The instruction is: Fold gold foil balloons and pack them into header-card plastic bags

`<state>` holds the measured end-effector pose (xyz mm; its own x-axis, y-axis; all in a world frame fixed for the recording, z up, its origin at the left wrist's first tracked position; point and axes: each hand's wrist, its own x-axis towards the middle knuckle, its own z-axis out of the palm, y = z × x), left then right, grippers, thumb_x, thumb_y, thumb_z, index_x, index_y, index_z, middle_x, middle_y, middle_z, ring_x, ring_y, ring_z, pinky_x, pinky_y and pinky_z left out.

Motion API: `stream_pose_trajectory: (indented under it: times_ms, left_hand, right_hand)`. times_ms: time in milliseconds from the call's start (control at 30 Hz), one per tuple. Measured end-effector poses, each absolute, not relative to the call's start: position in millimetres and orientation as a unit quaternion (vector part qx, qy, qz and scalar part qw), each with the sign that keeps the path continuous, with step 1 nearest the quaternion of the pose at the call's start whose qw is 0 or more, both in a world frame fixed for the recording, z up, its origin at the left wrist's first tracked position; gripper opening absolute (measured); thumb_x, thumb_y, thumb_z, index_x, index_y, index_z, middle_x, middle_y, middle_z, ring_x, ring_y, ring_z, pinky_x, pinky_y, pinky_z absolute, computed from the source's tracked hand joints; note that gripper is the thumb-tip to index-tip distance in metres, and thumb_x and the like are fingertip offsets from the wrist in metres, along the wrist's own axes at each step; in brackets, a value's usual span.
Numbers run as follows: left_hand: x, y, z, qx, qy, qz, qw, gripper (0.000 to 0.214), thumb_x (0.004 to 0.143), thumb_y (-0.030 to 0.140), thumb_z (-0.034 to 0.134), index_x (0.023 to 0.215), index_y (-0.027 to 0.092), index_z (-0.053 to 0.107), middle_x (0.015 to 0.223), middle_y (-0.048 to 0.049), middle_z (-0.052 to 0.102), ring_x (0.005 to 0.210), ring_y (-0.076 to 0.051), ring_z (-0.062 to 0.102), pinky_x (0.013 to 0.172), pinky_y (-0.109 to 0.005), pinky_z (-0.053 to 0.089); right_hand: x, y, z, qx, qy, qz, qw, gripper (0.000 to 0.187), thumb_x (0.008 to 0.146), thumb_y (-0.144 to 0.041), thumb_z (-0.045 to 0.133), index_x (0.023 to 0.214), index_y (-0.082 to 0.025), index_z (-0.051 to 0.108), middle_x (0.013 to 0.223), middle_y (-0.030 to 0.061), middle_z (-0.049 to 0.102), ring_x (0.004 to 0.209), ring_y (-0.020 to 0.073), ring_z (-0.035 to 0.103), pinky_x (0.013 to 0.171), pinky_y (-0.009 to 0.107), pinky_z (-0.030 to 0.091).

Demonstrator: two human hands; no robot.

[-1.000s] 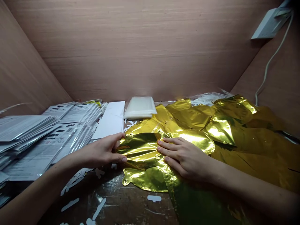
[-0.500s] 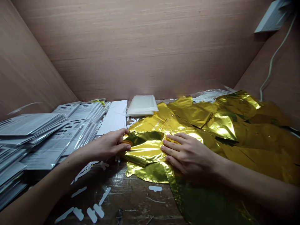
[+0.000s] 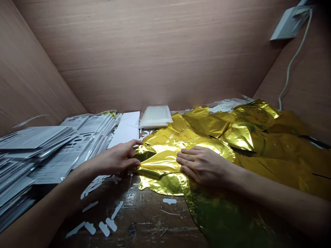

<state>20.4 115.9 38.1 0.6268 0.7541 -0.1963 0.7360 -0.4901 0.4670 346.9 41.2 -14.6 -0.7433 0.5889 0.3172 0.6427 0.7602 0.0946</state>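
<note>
A flat gold foil balloon (image 3: 160, 162) lies folded at the middle of the worktop. My left hand (image 3: 116, 159) pinches its left edge between thumb and fingers. My right hand (image 3: 201, 164) lies flat on top of it with fingers stretched out, pressing the foil down. More gold foil balloons (image 3: 258, 144) are heaped to the right and run under my right forearm.
Stacks of printed packaged cards (image 3: 51, 148) fill the left side. A white card strip (image 3: 126, 129) and a pile of clear bags (image 3: 156, 116) lie at the back. Small white paper bits (image 3: 106, 225) dot the brown worktop. Board walls enclose the space; a socket (image 3: 287, 22) with a cable hangs top right.
The foil under my hands has been folded tighter, and my left hand has shifted slightly left along its edge. My right hand stays pressed flat.
</note>
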Motion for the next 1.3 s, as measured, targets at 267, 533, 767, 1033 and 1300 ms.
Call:
stream_pose_trajectory:
  times_ms: [267, 533, 767, 1033, 1300]
  left_hand:
    - [12, 114, 44, 0.879, 0.421, -0.014, 0.225, 0.063, 0.091, 0.042, 0.06, 0.146, 0.018, 0.042, 0.088, -0.0023, 0.071, 0.078, -0.022, 0.064, 0.069, -0.03, 0.047]
    - [47, 65, 42, 0.959, 0.262, 0.073, 0.075, 0.063, 0.09, 0.016, 0.059, 0.151, 0.027, 0.048, 0.168, -0.0088, 0.029, 0.149, -0.03, 0.04, 0.118, -0.045, 0.042]
    - [37, 45, 4, 0.962, 0.243, 0.051, 0.113, 0.051, 0.105, 0.024, 0.043, 0.156, 0.025, 0.044, 0.162, -0.0062, 0.04, 0.15, -0.024, 0.039, 0.124, -0.043, 0.037]
    - [-9, 28, 3, 0.951, 0.296, 0.052, 0.069, 0.055, 0.104, 0.028, 0.051, 0.158, 0.03, 0.041, 0.162, -0.0022, 0.038, 0.148, -0.024, 0.04, 0.122, -0.038, 0.036]
    - [-40, 26, -4, 0.924, 0.367, 0.105, -0.028, 0.036, 0.104, 0.035, 0.047, 0.125, 0.025, 0.075, 0.14, -0.0027, 0.065, 0.124, -0.024, 0.067, 0.11, -0.034, 0.053]
  right_hand:
    - [347, 42, -17, -0.312, -0.934, -0.104, 0.137, 0.043, 0.108, -0.025, 0.04, 0.137, -0.005, 0.064, 0.141, 0.0157, 0.063, 0.133, 0.0273, 0.059, 0.114, 0.045, 0.049]
    - [346, 42, -20, -0.309, -0.936, -0.101, 0.138, 0.042, 0.106, -0.021, 0.041, 0.137, -0.001, 0.063, 0.139, 0.0173, 0.063, 0.134, 0.0269, 0.059, 0.119, 0.044, 0.045]
    - [345, 44, -19, -0.289, -0.94, -0.097, 0.151, 0.04, 0.105, -0.019, 0.042, 0.132, -0.002, 0.066, 0.137, 0.0187, 0.065, 0.131, 0.0257, 0.061, 0.119, 0.044, 0.045]
    - [346, 44, -18, -0.281, -0.943, -0.096, 0.152, 0.038, 0.106, -0.02, 0.04, 0.13, -0.006, 0.067, 0.136, 0.0153, 0.068, 0.129, 0.0231, 0.062, 0.12, 0.042, 0.044]
    - [345, 44, -18, -0.292, -0.943, -0.08, 0.135, 0.039, 0.105, -0.018, 0.041, 0.13, -0.003, 0.067, 0.135, 0.0184, 0.067, 0.132, 0.0253, 0.06, 0.119, 0.044, 0.046]
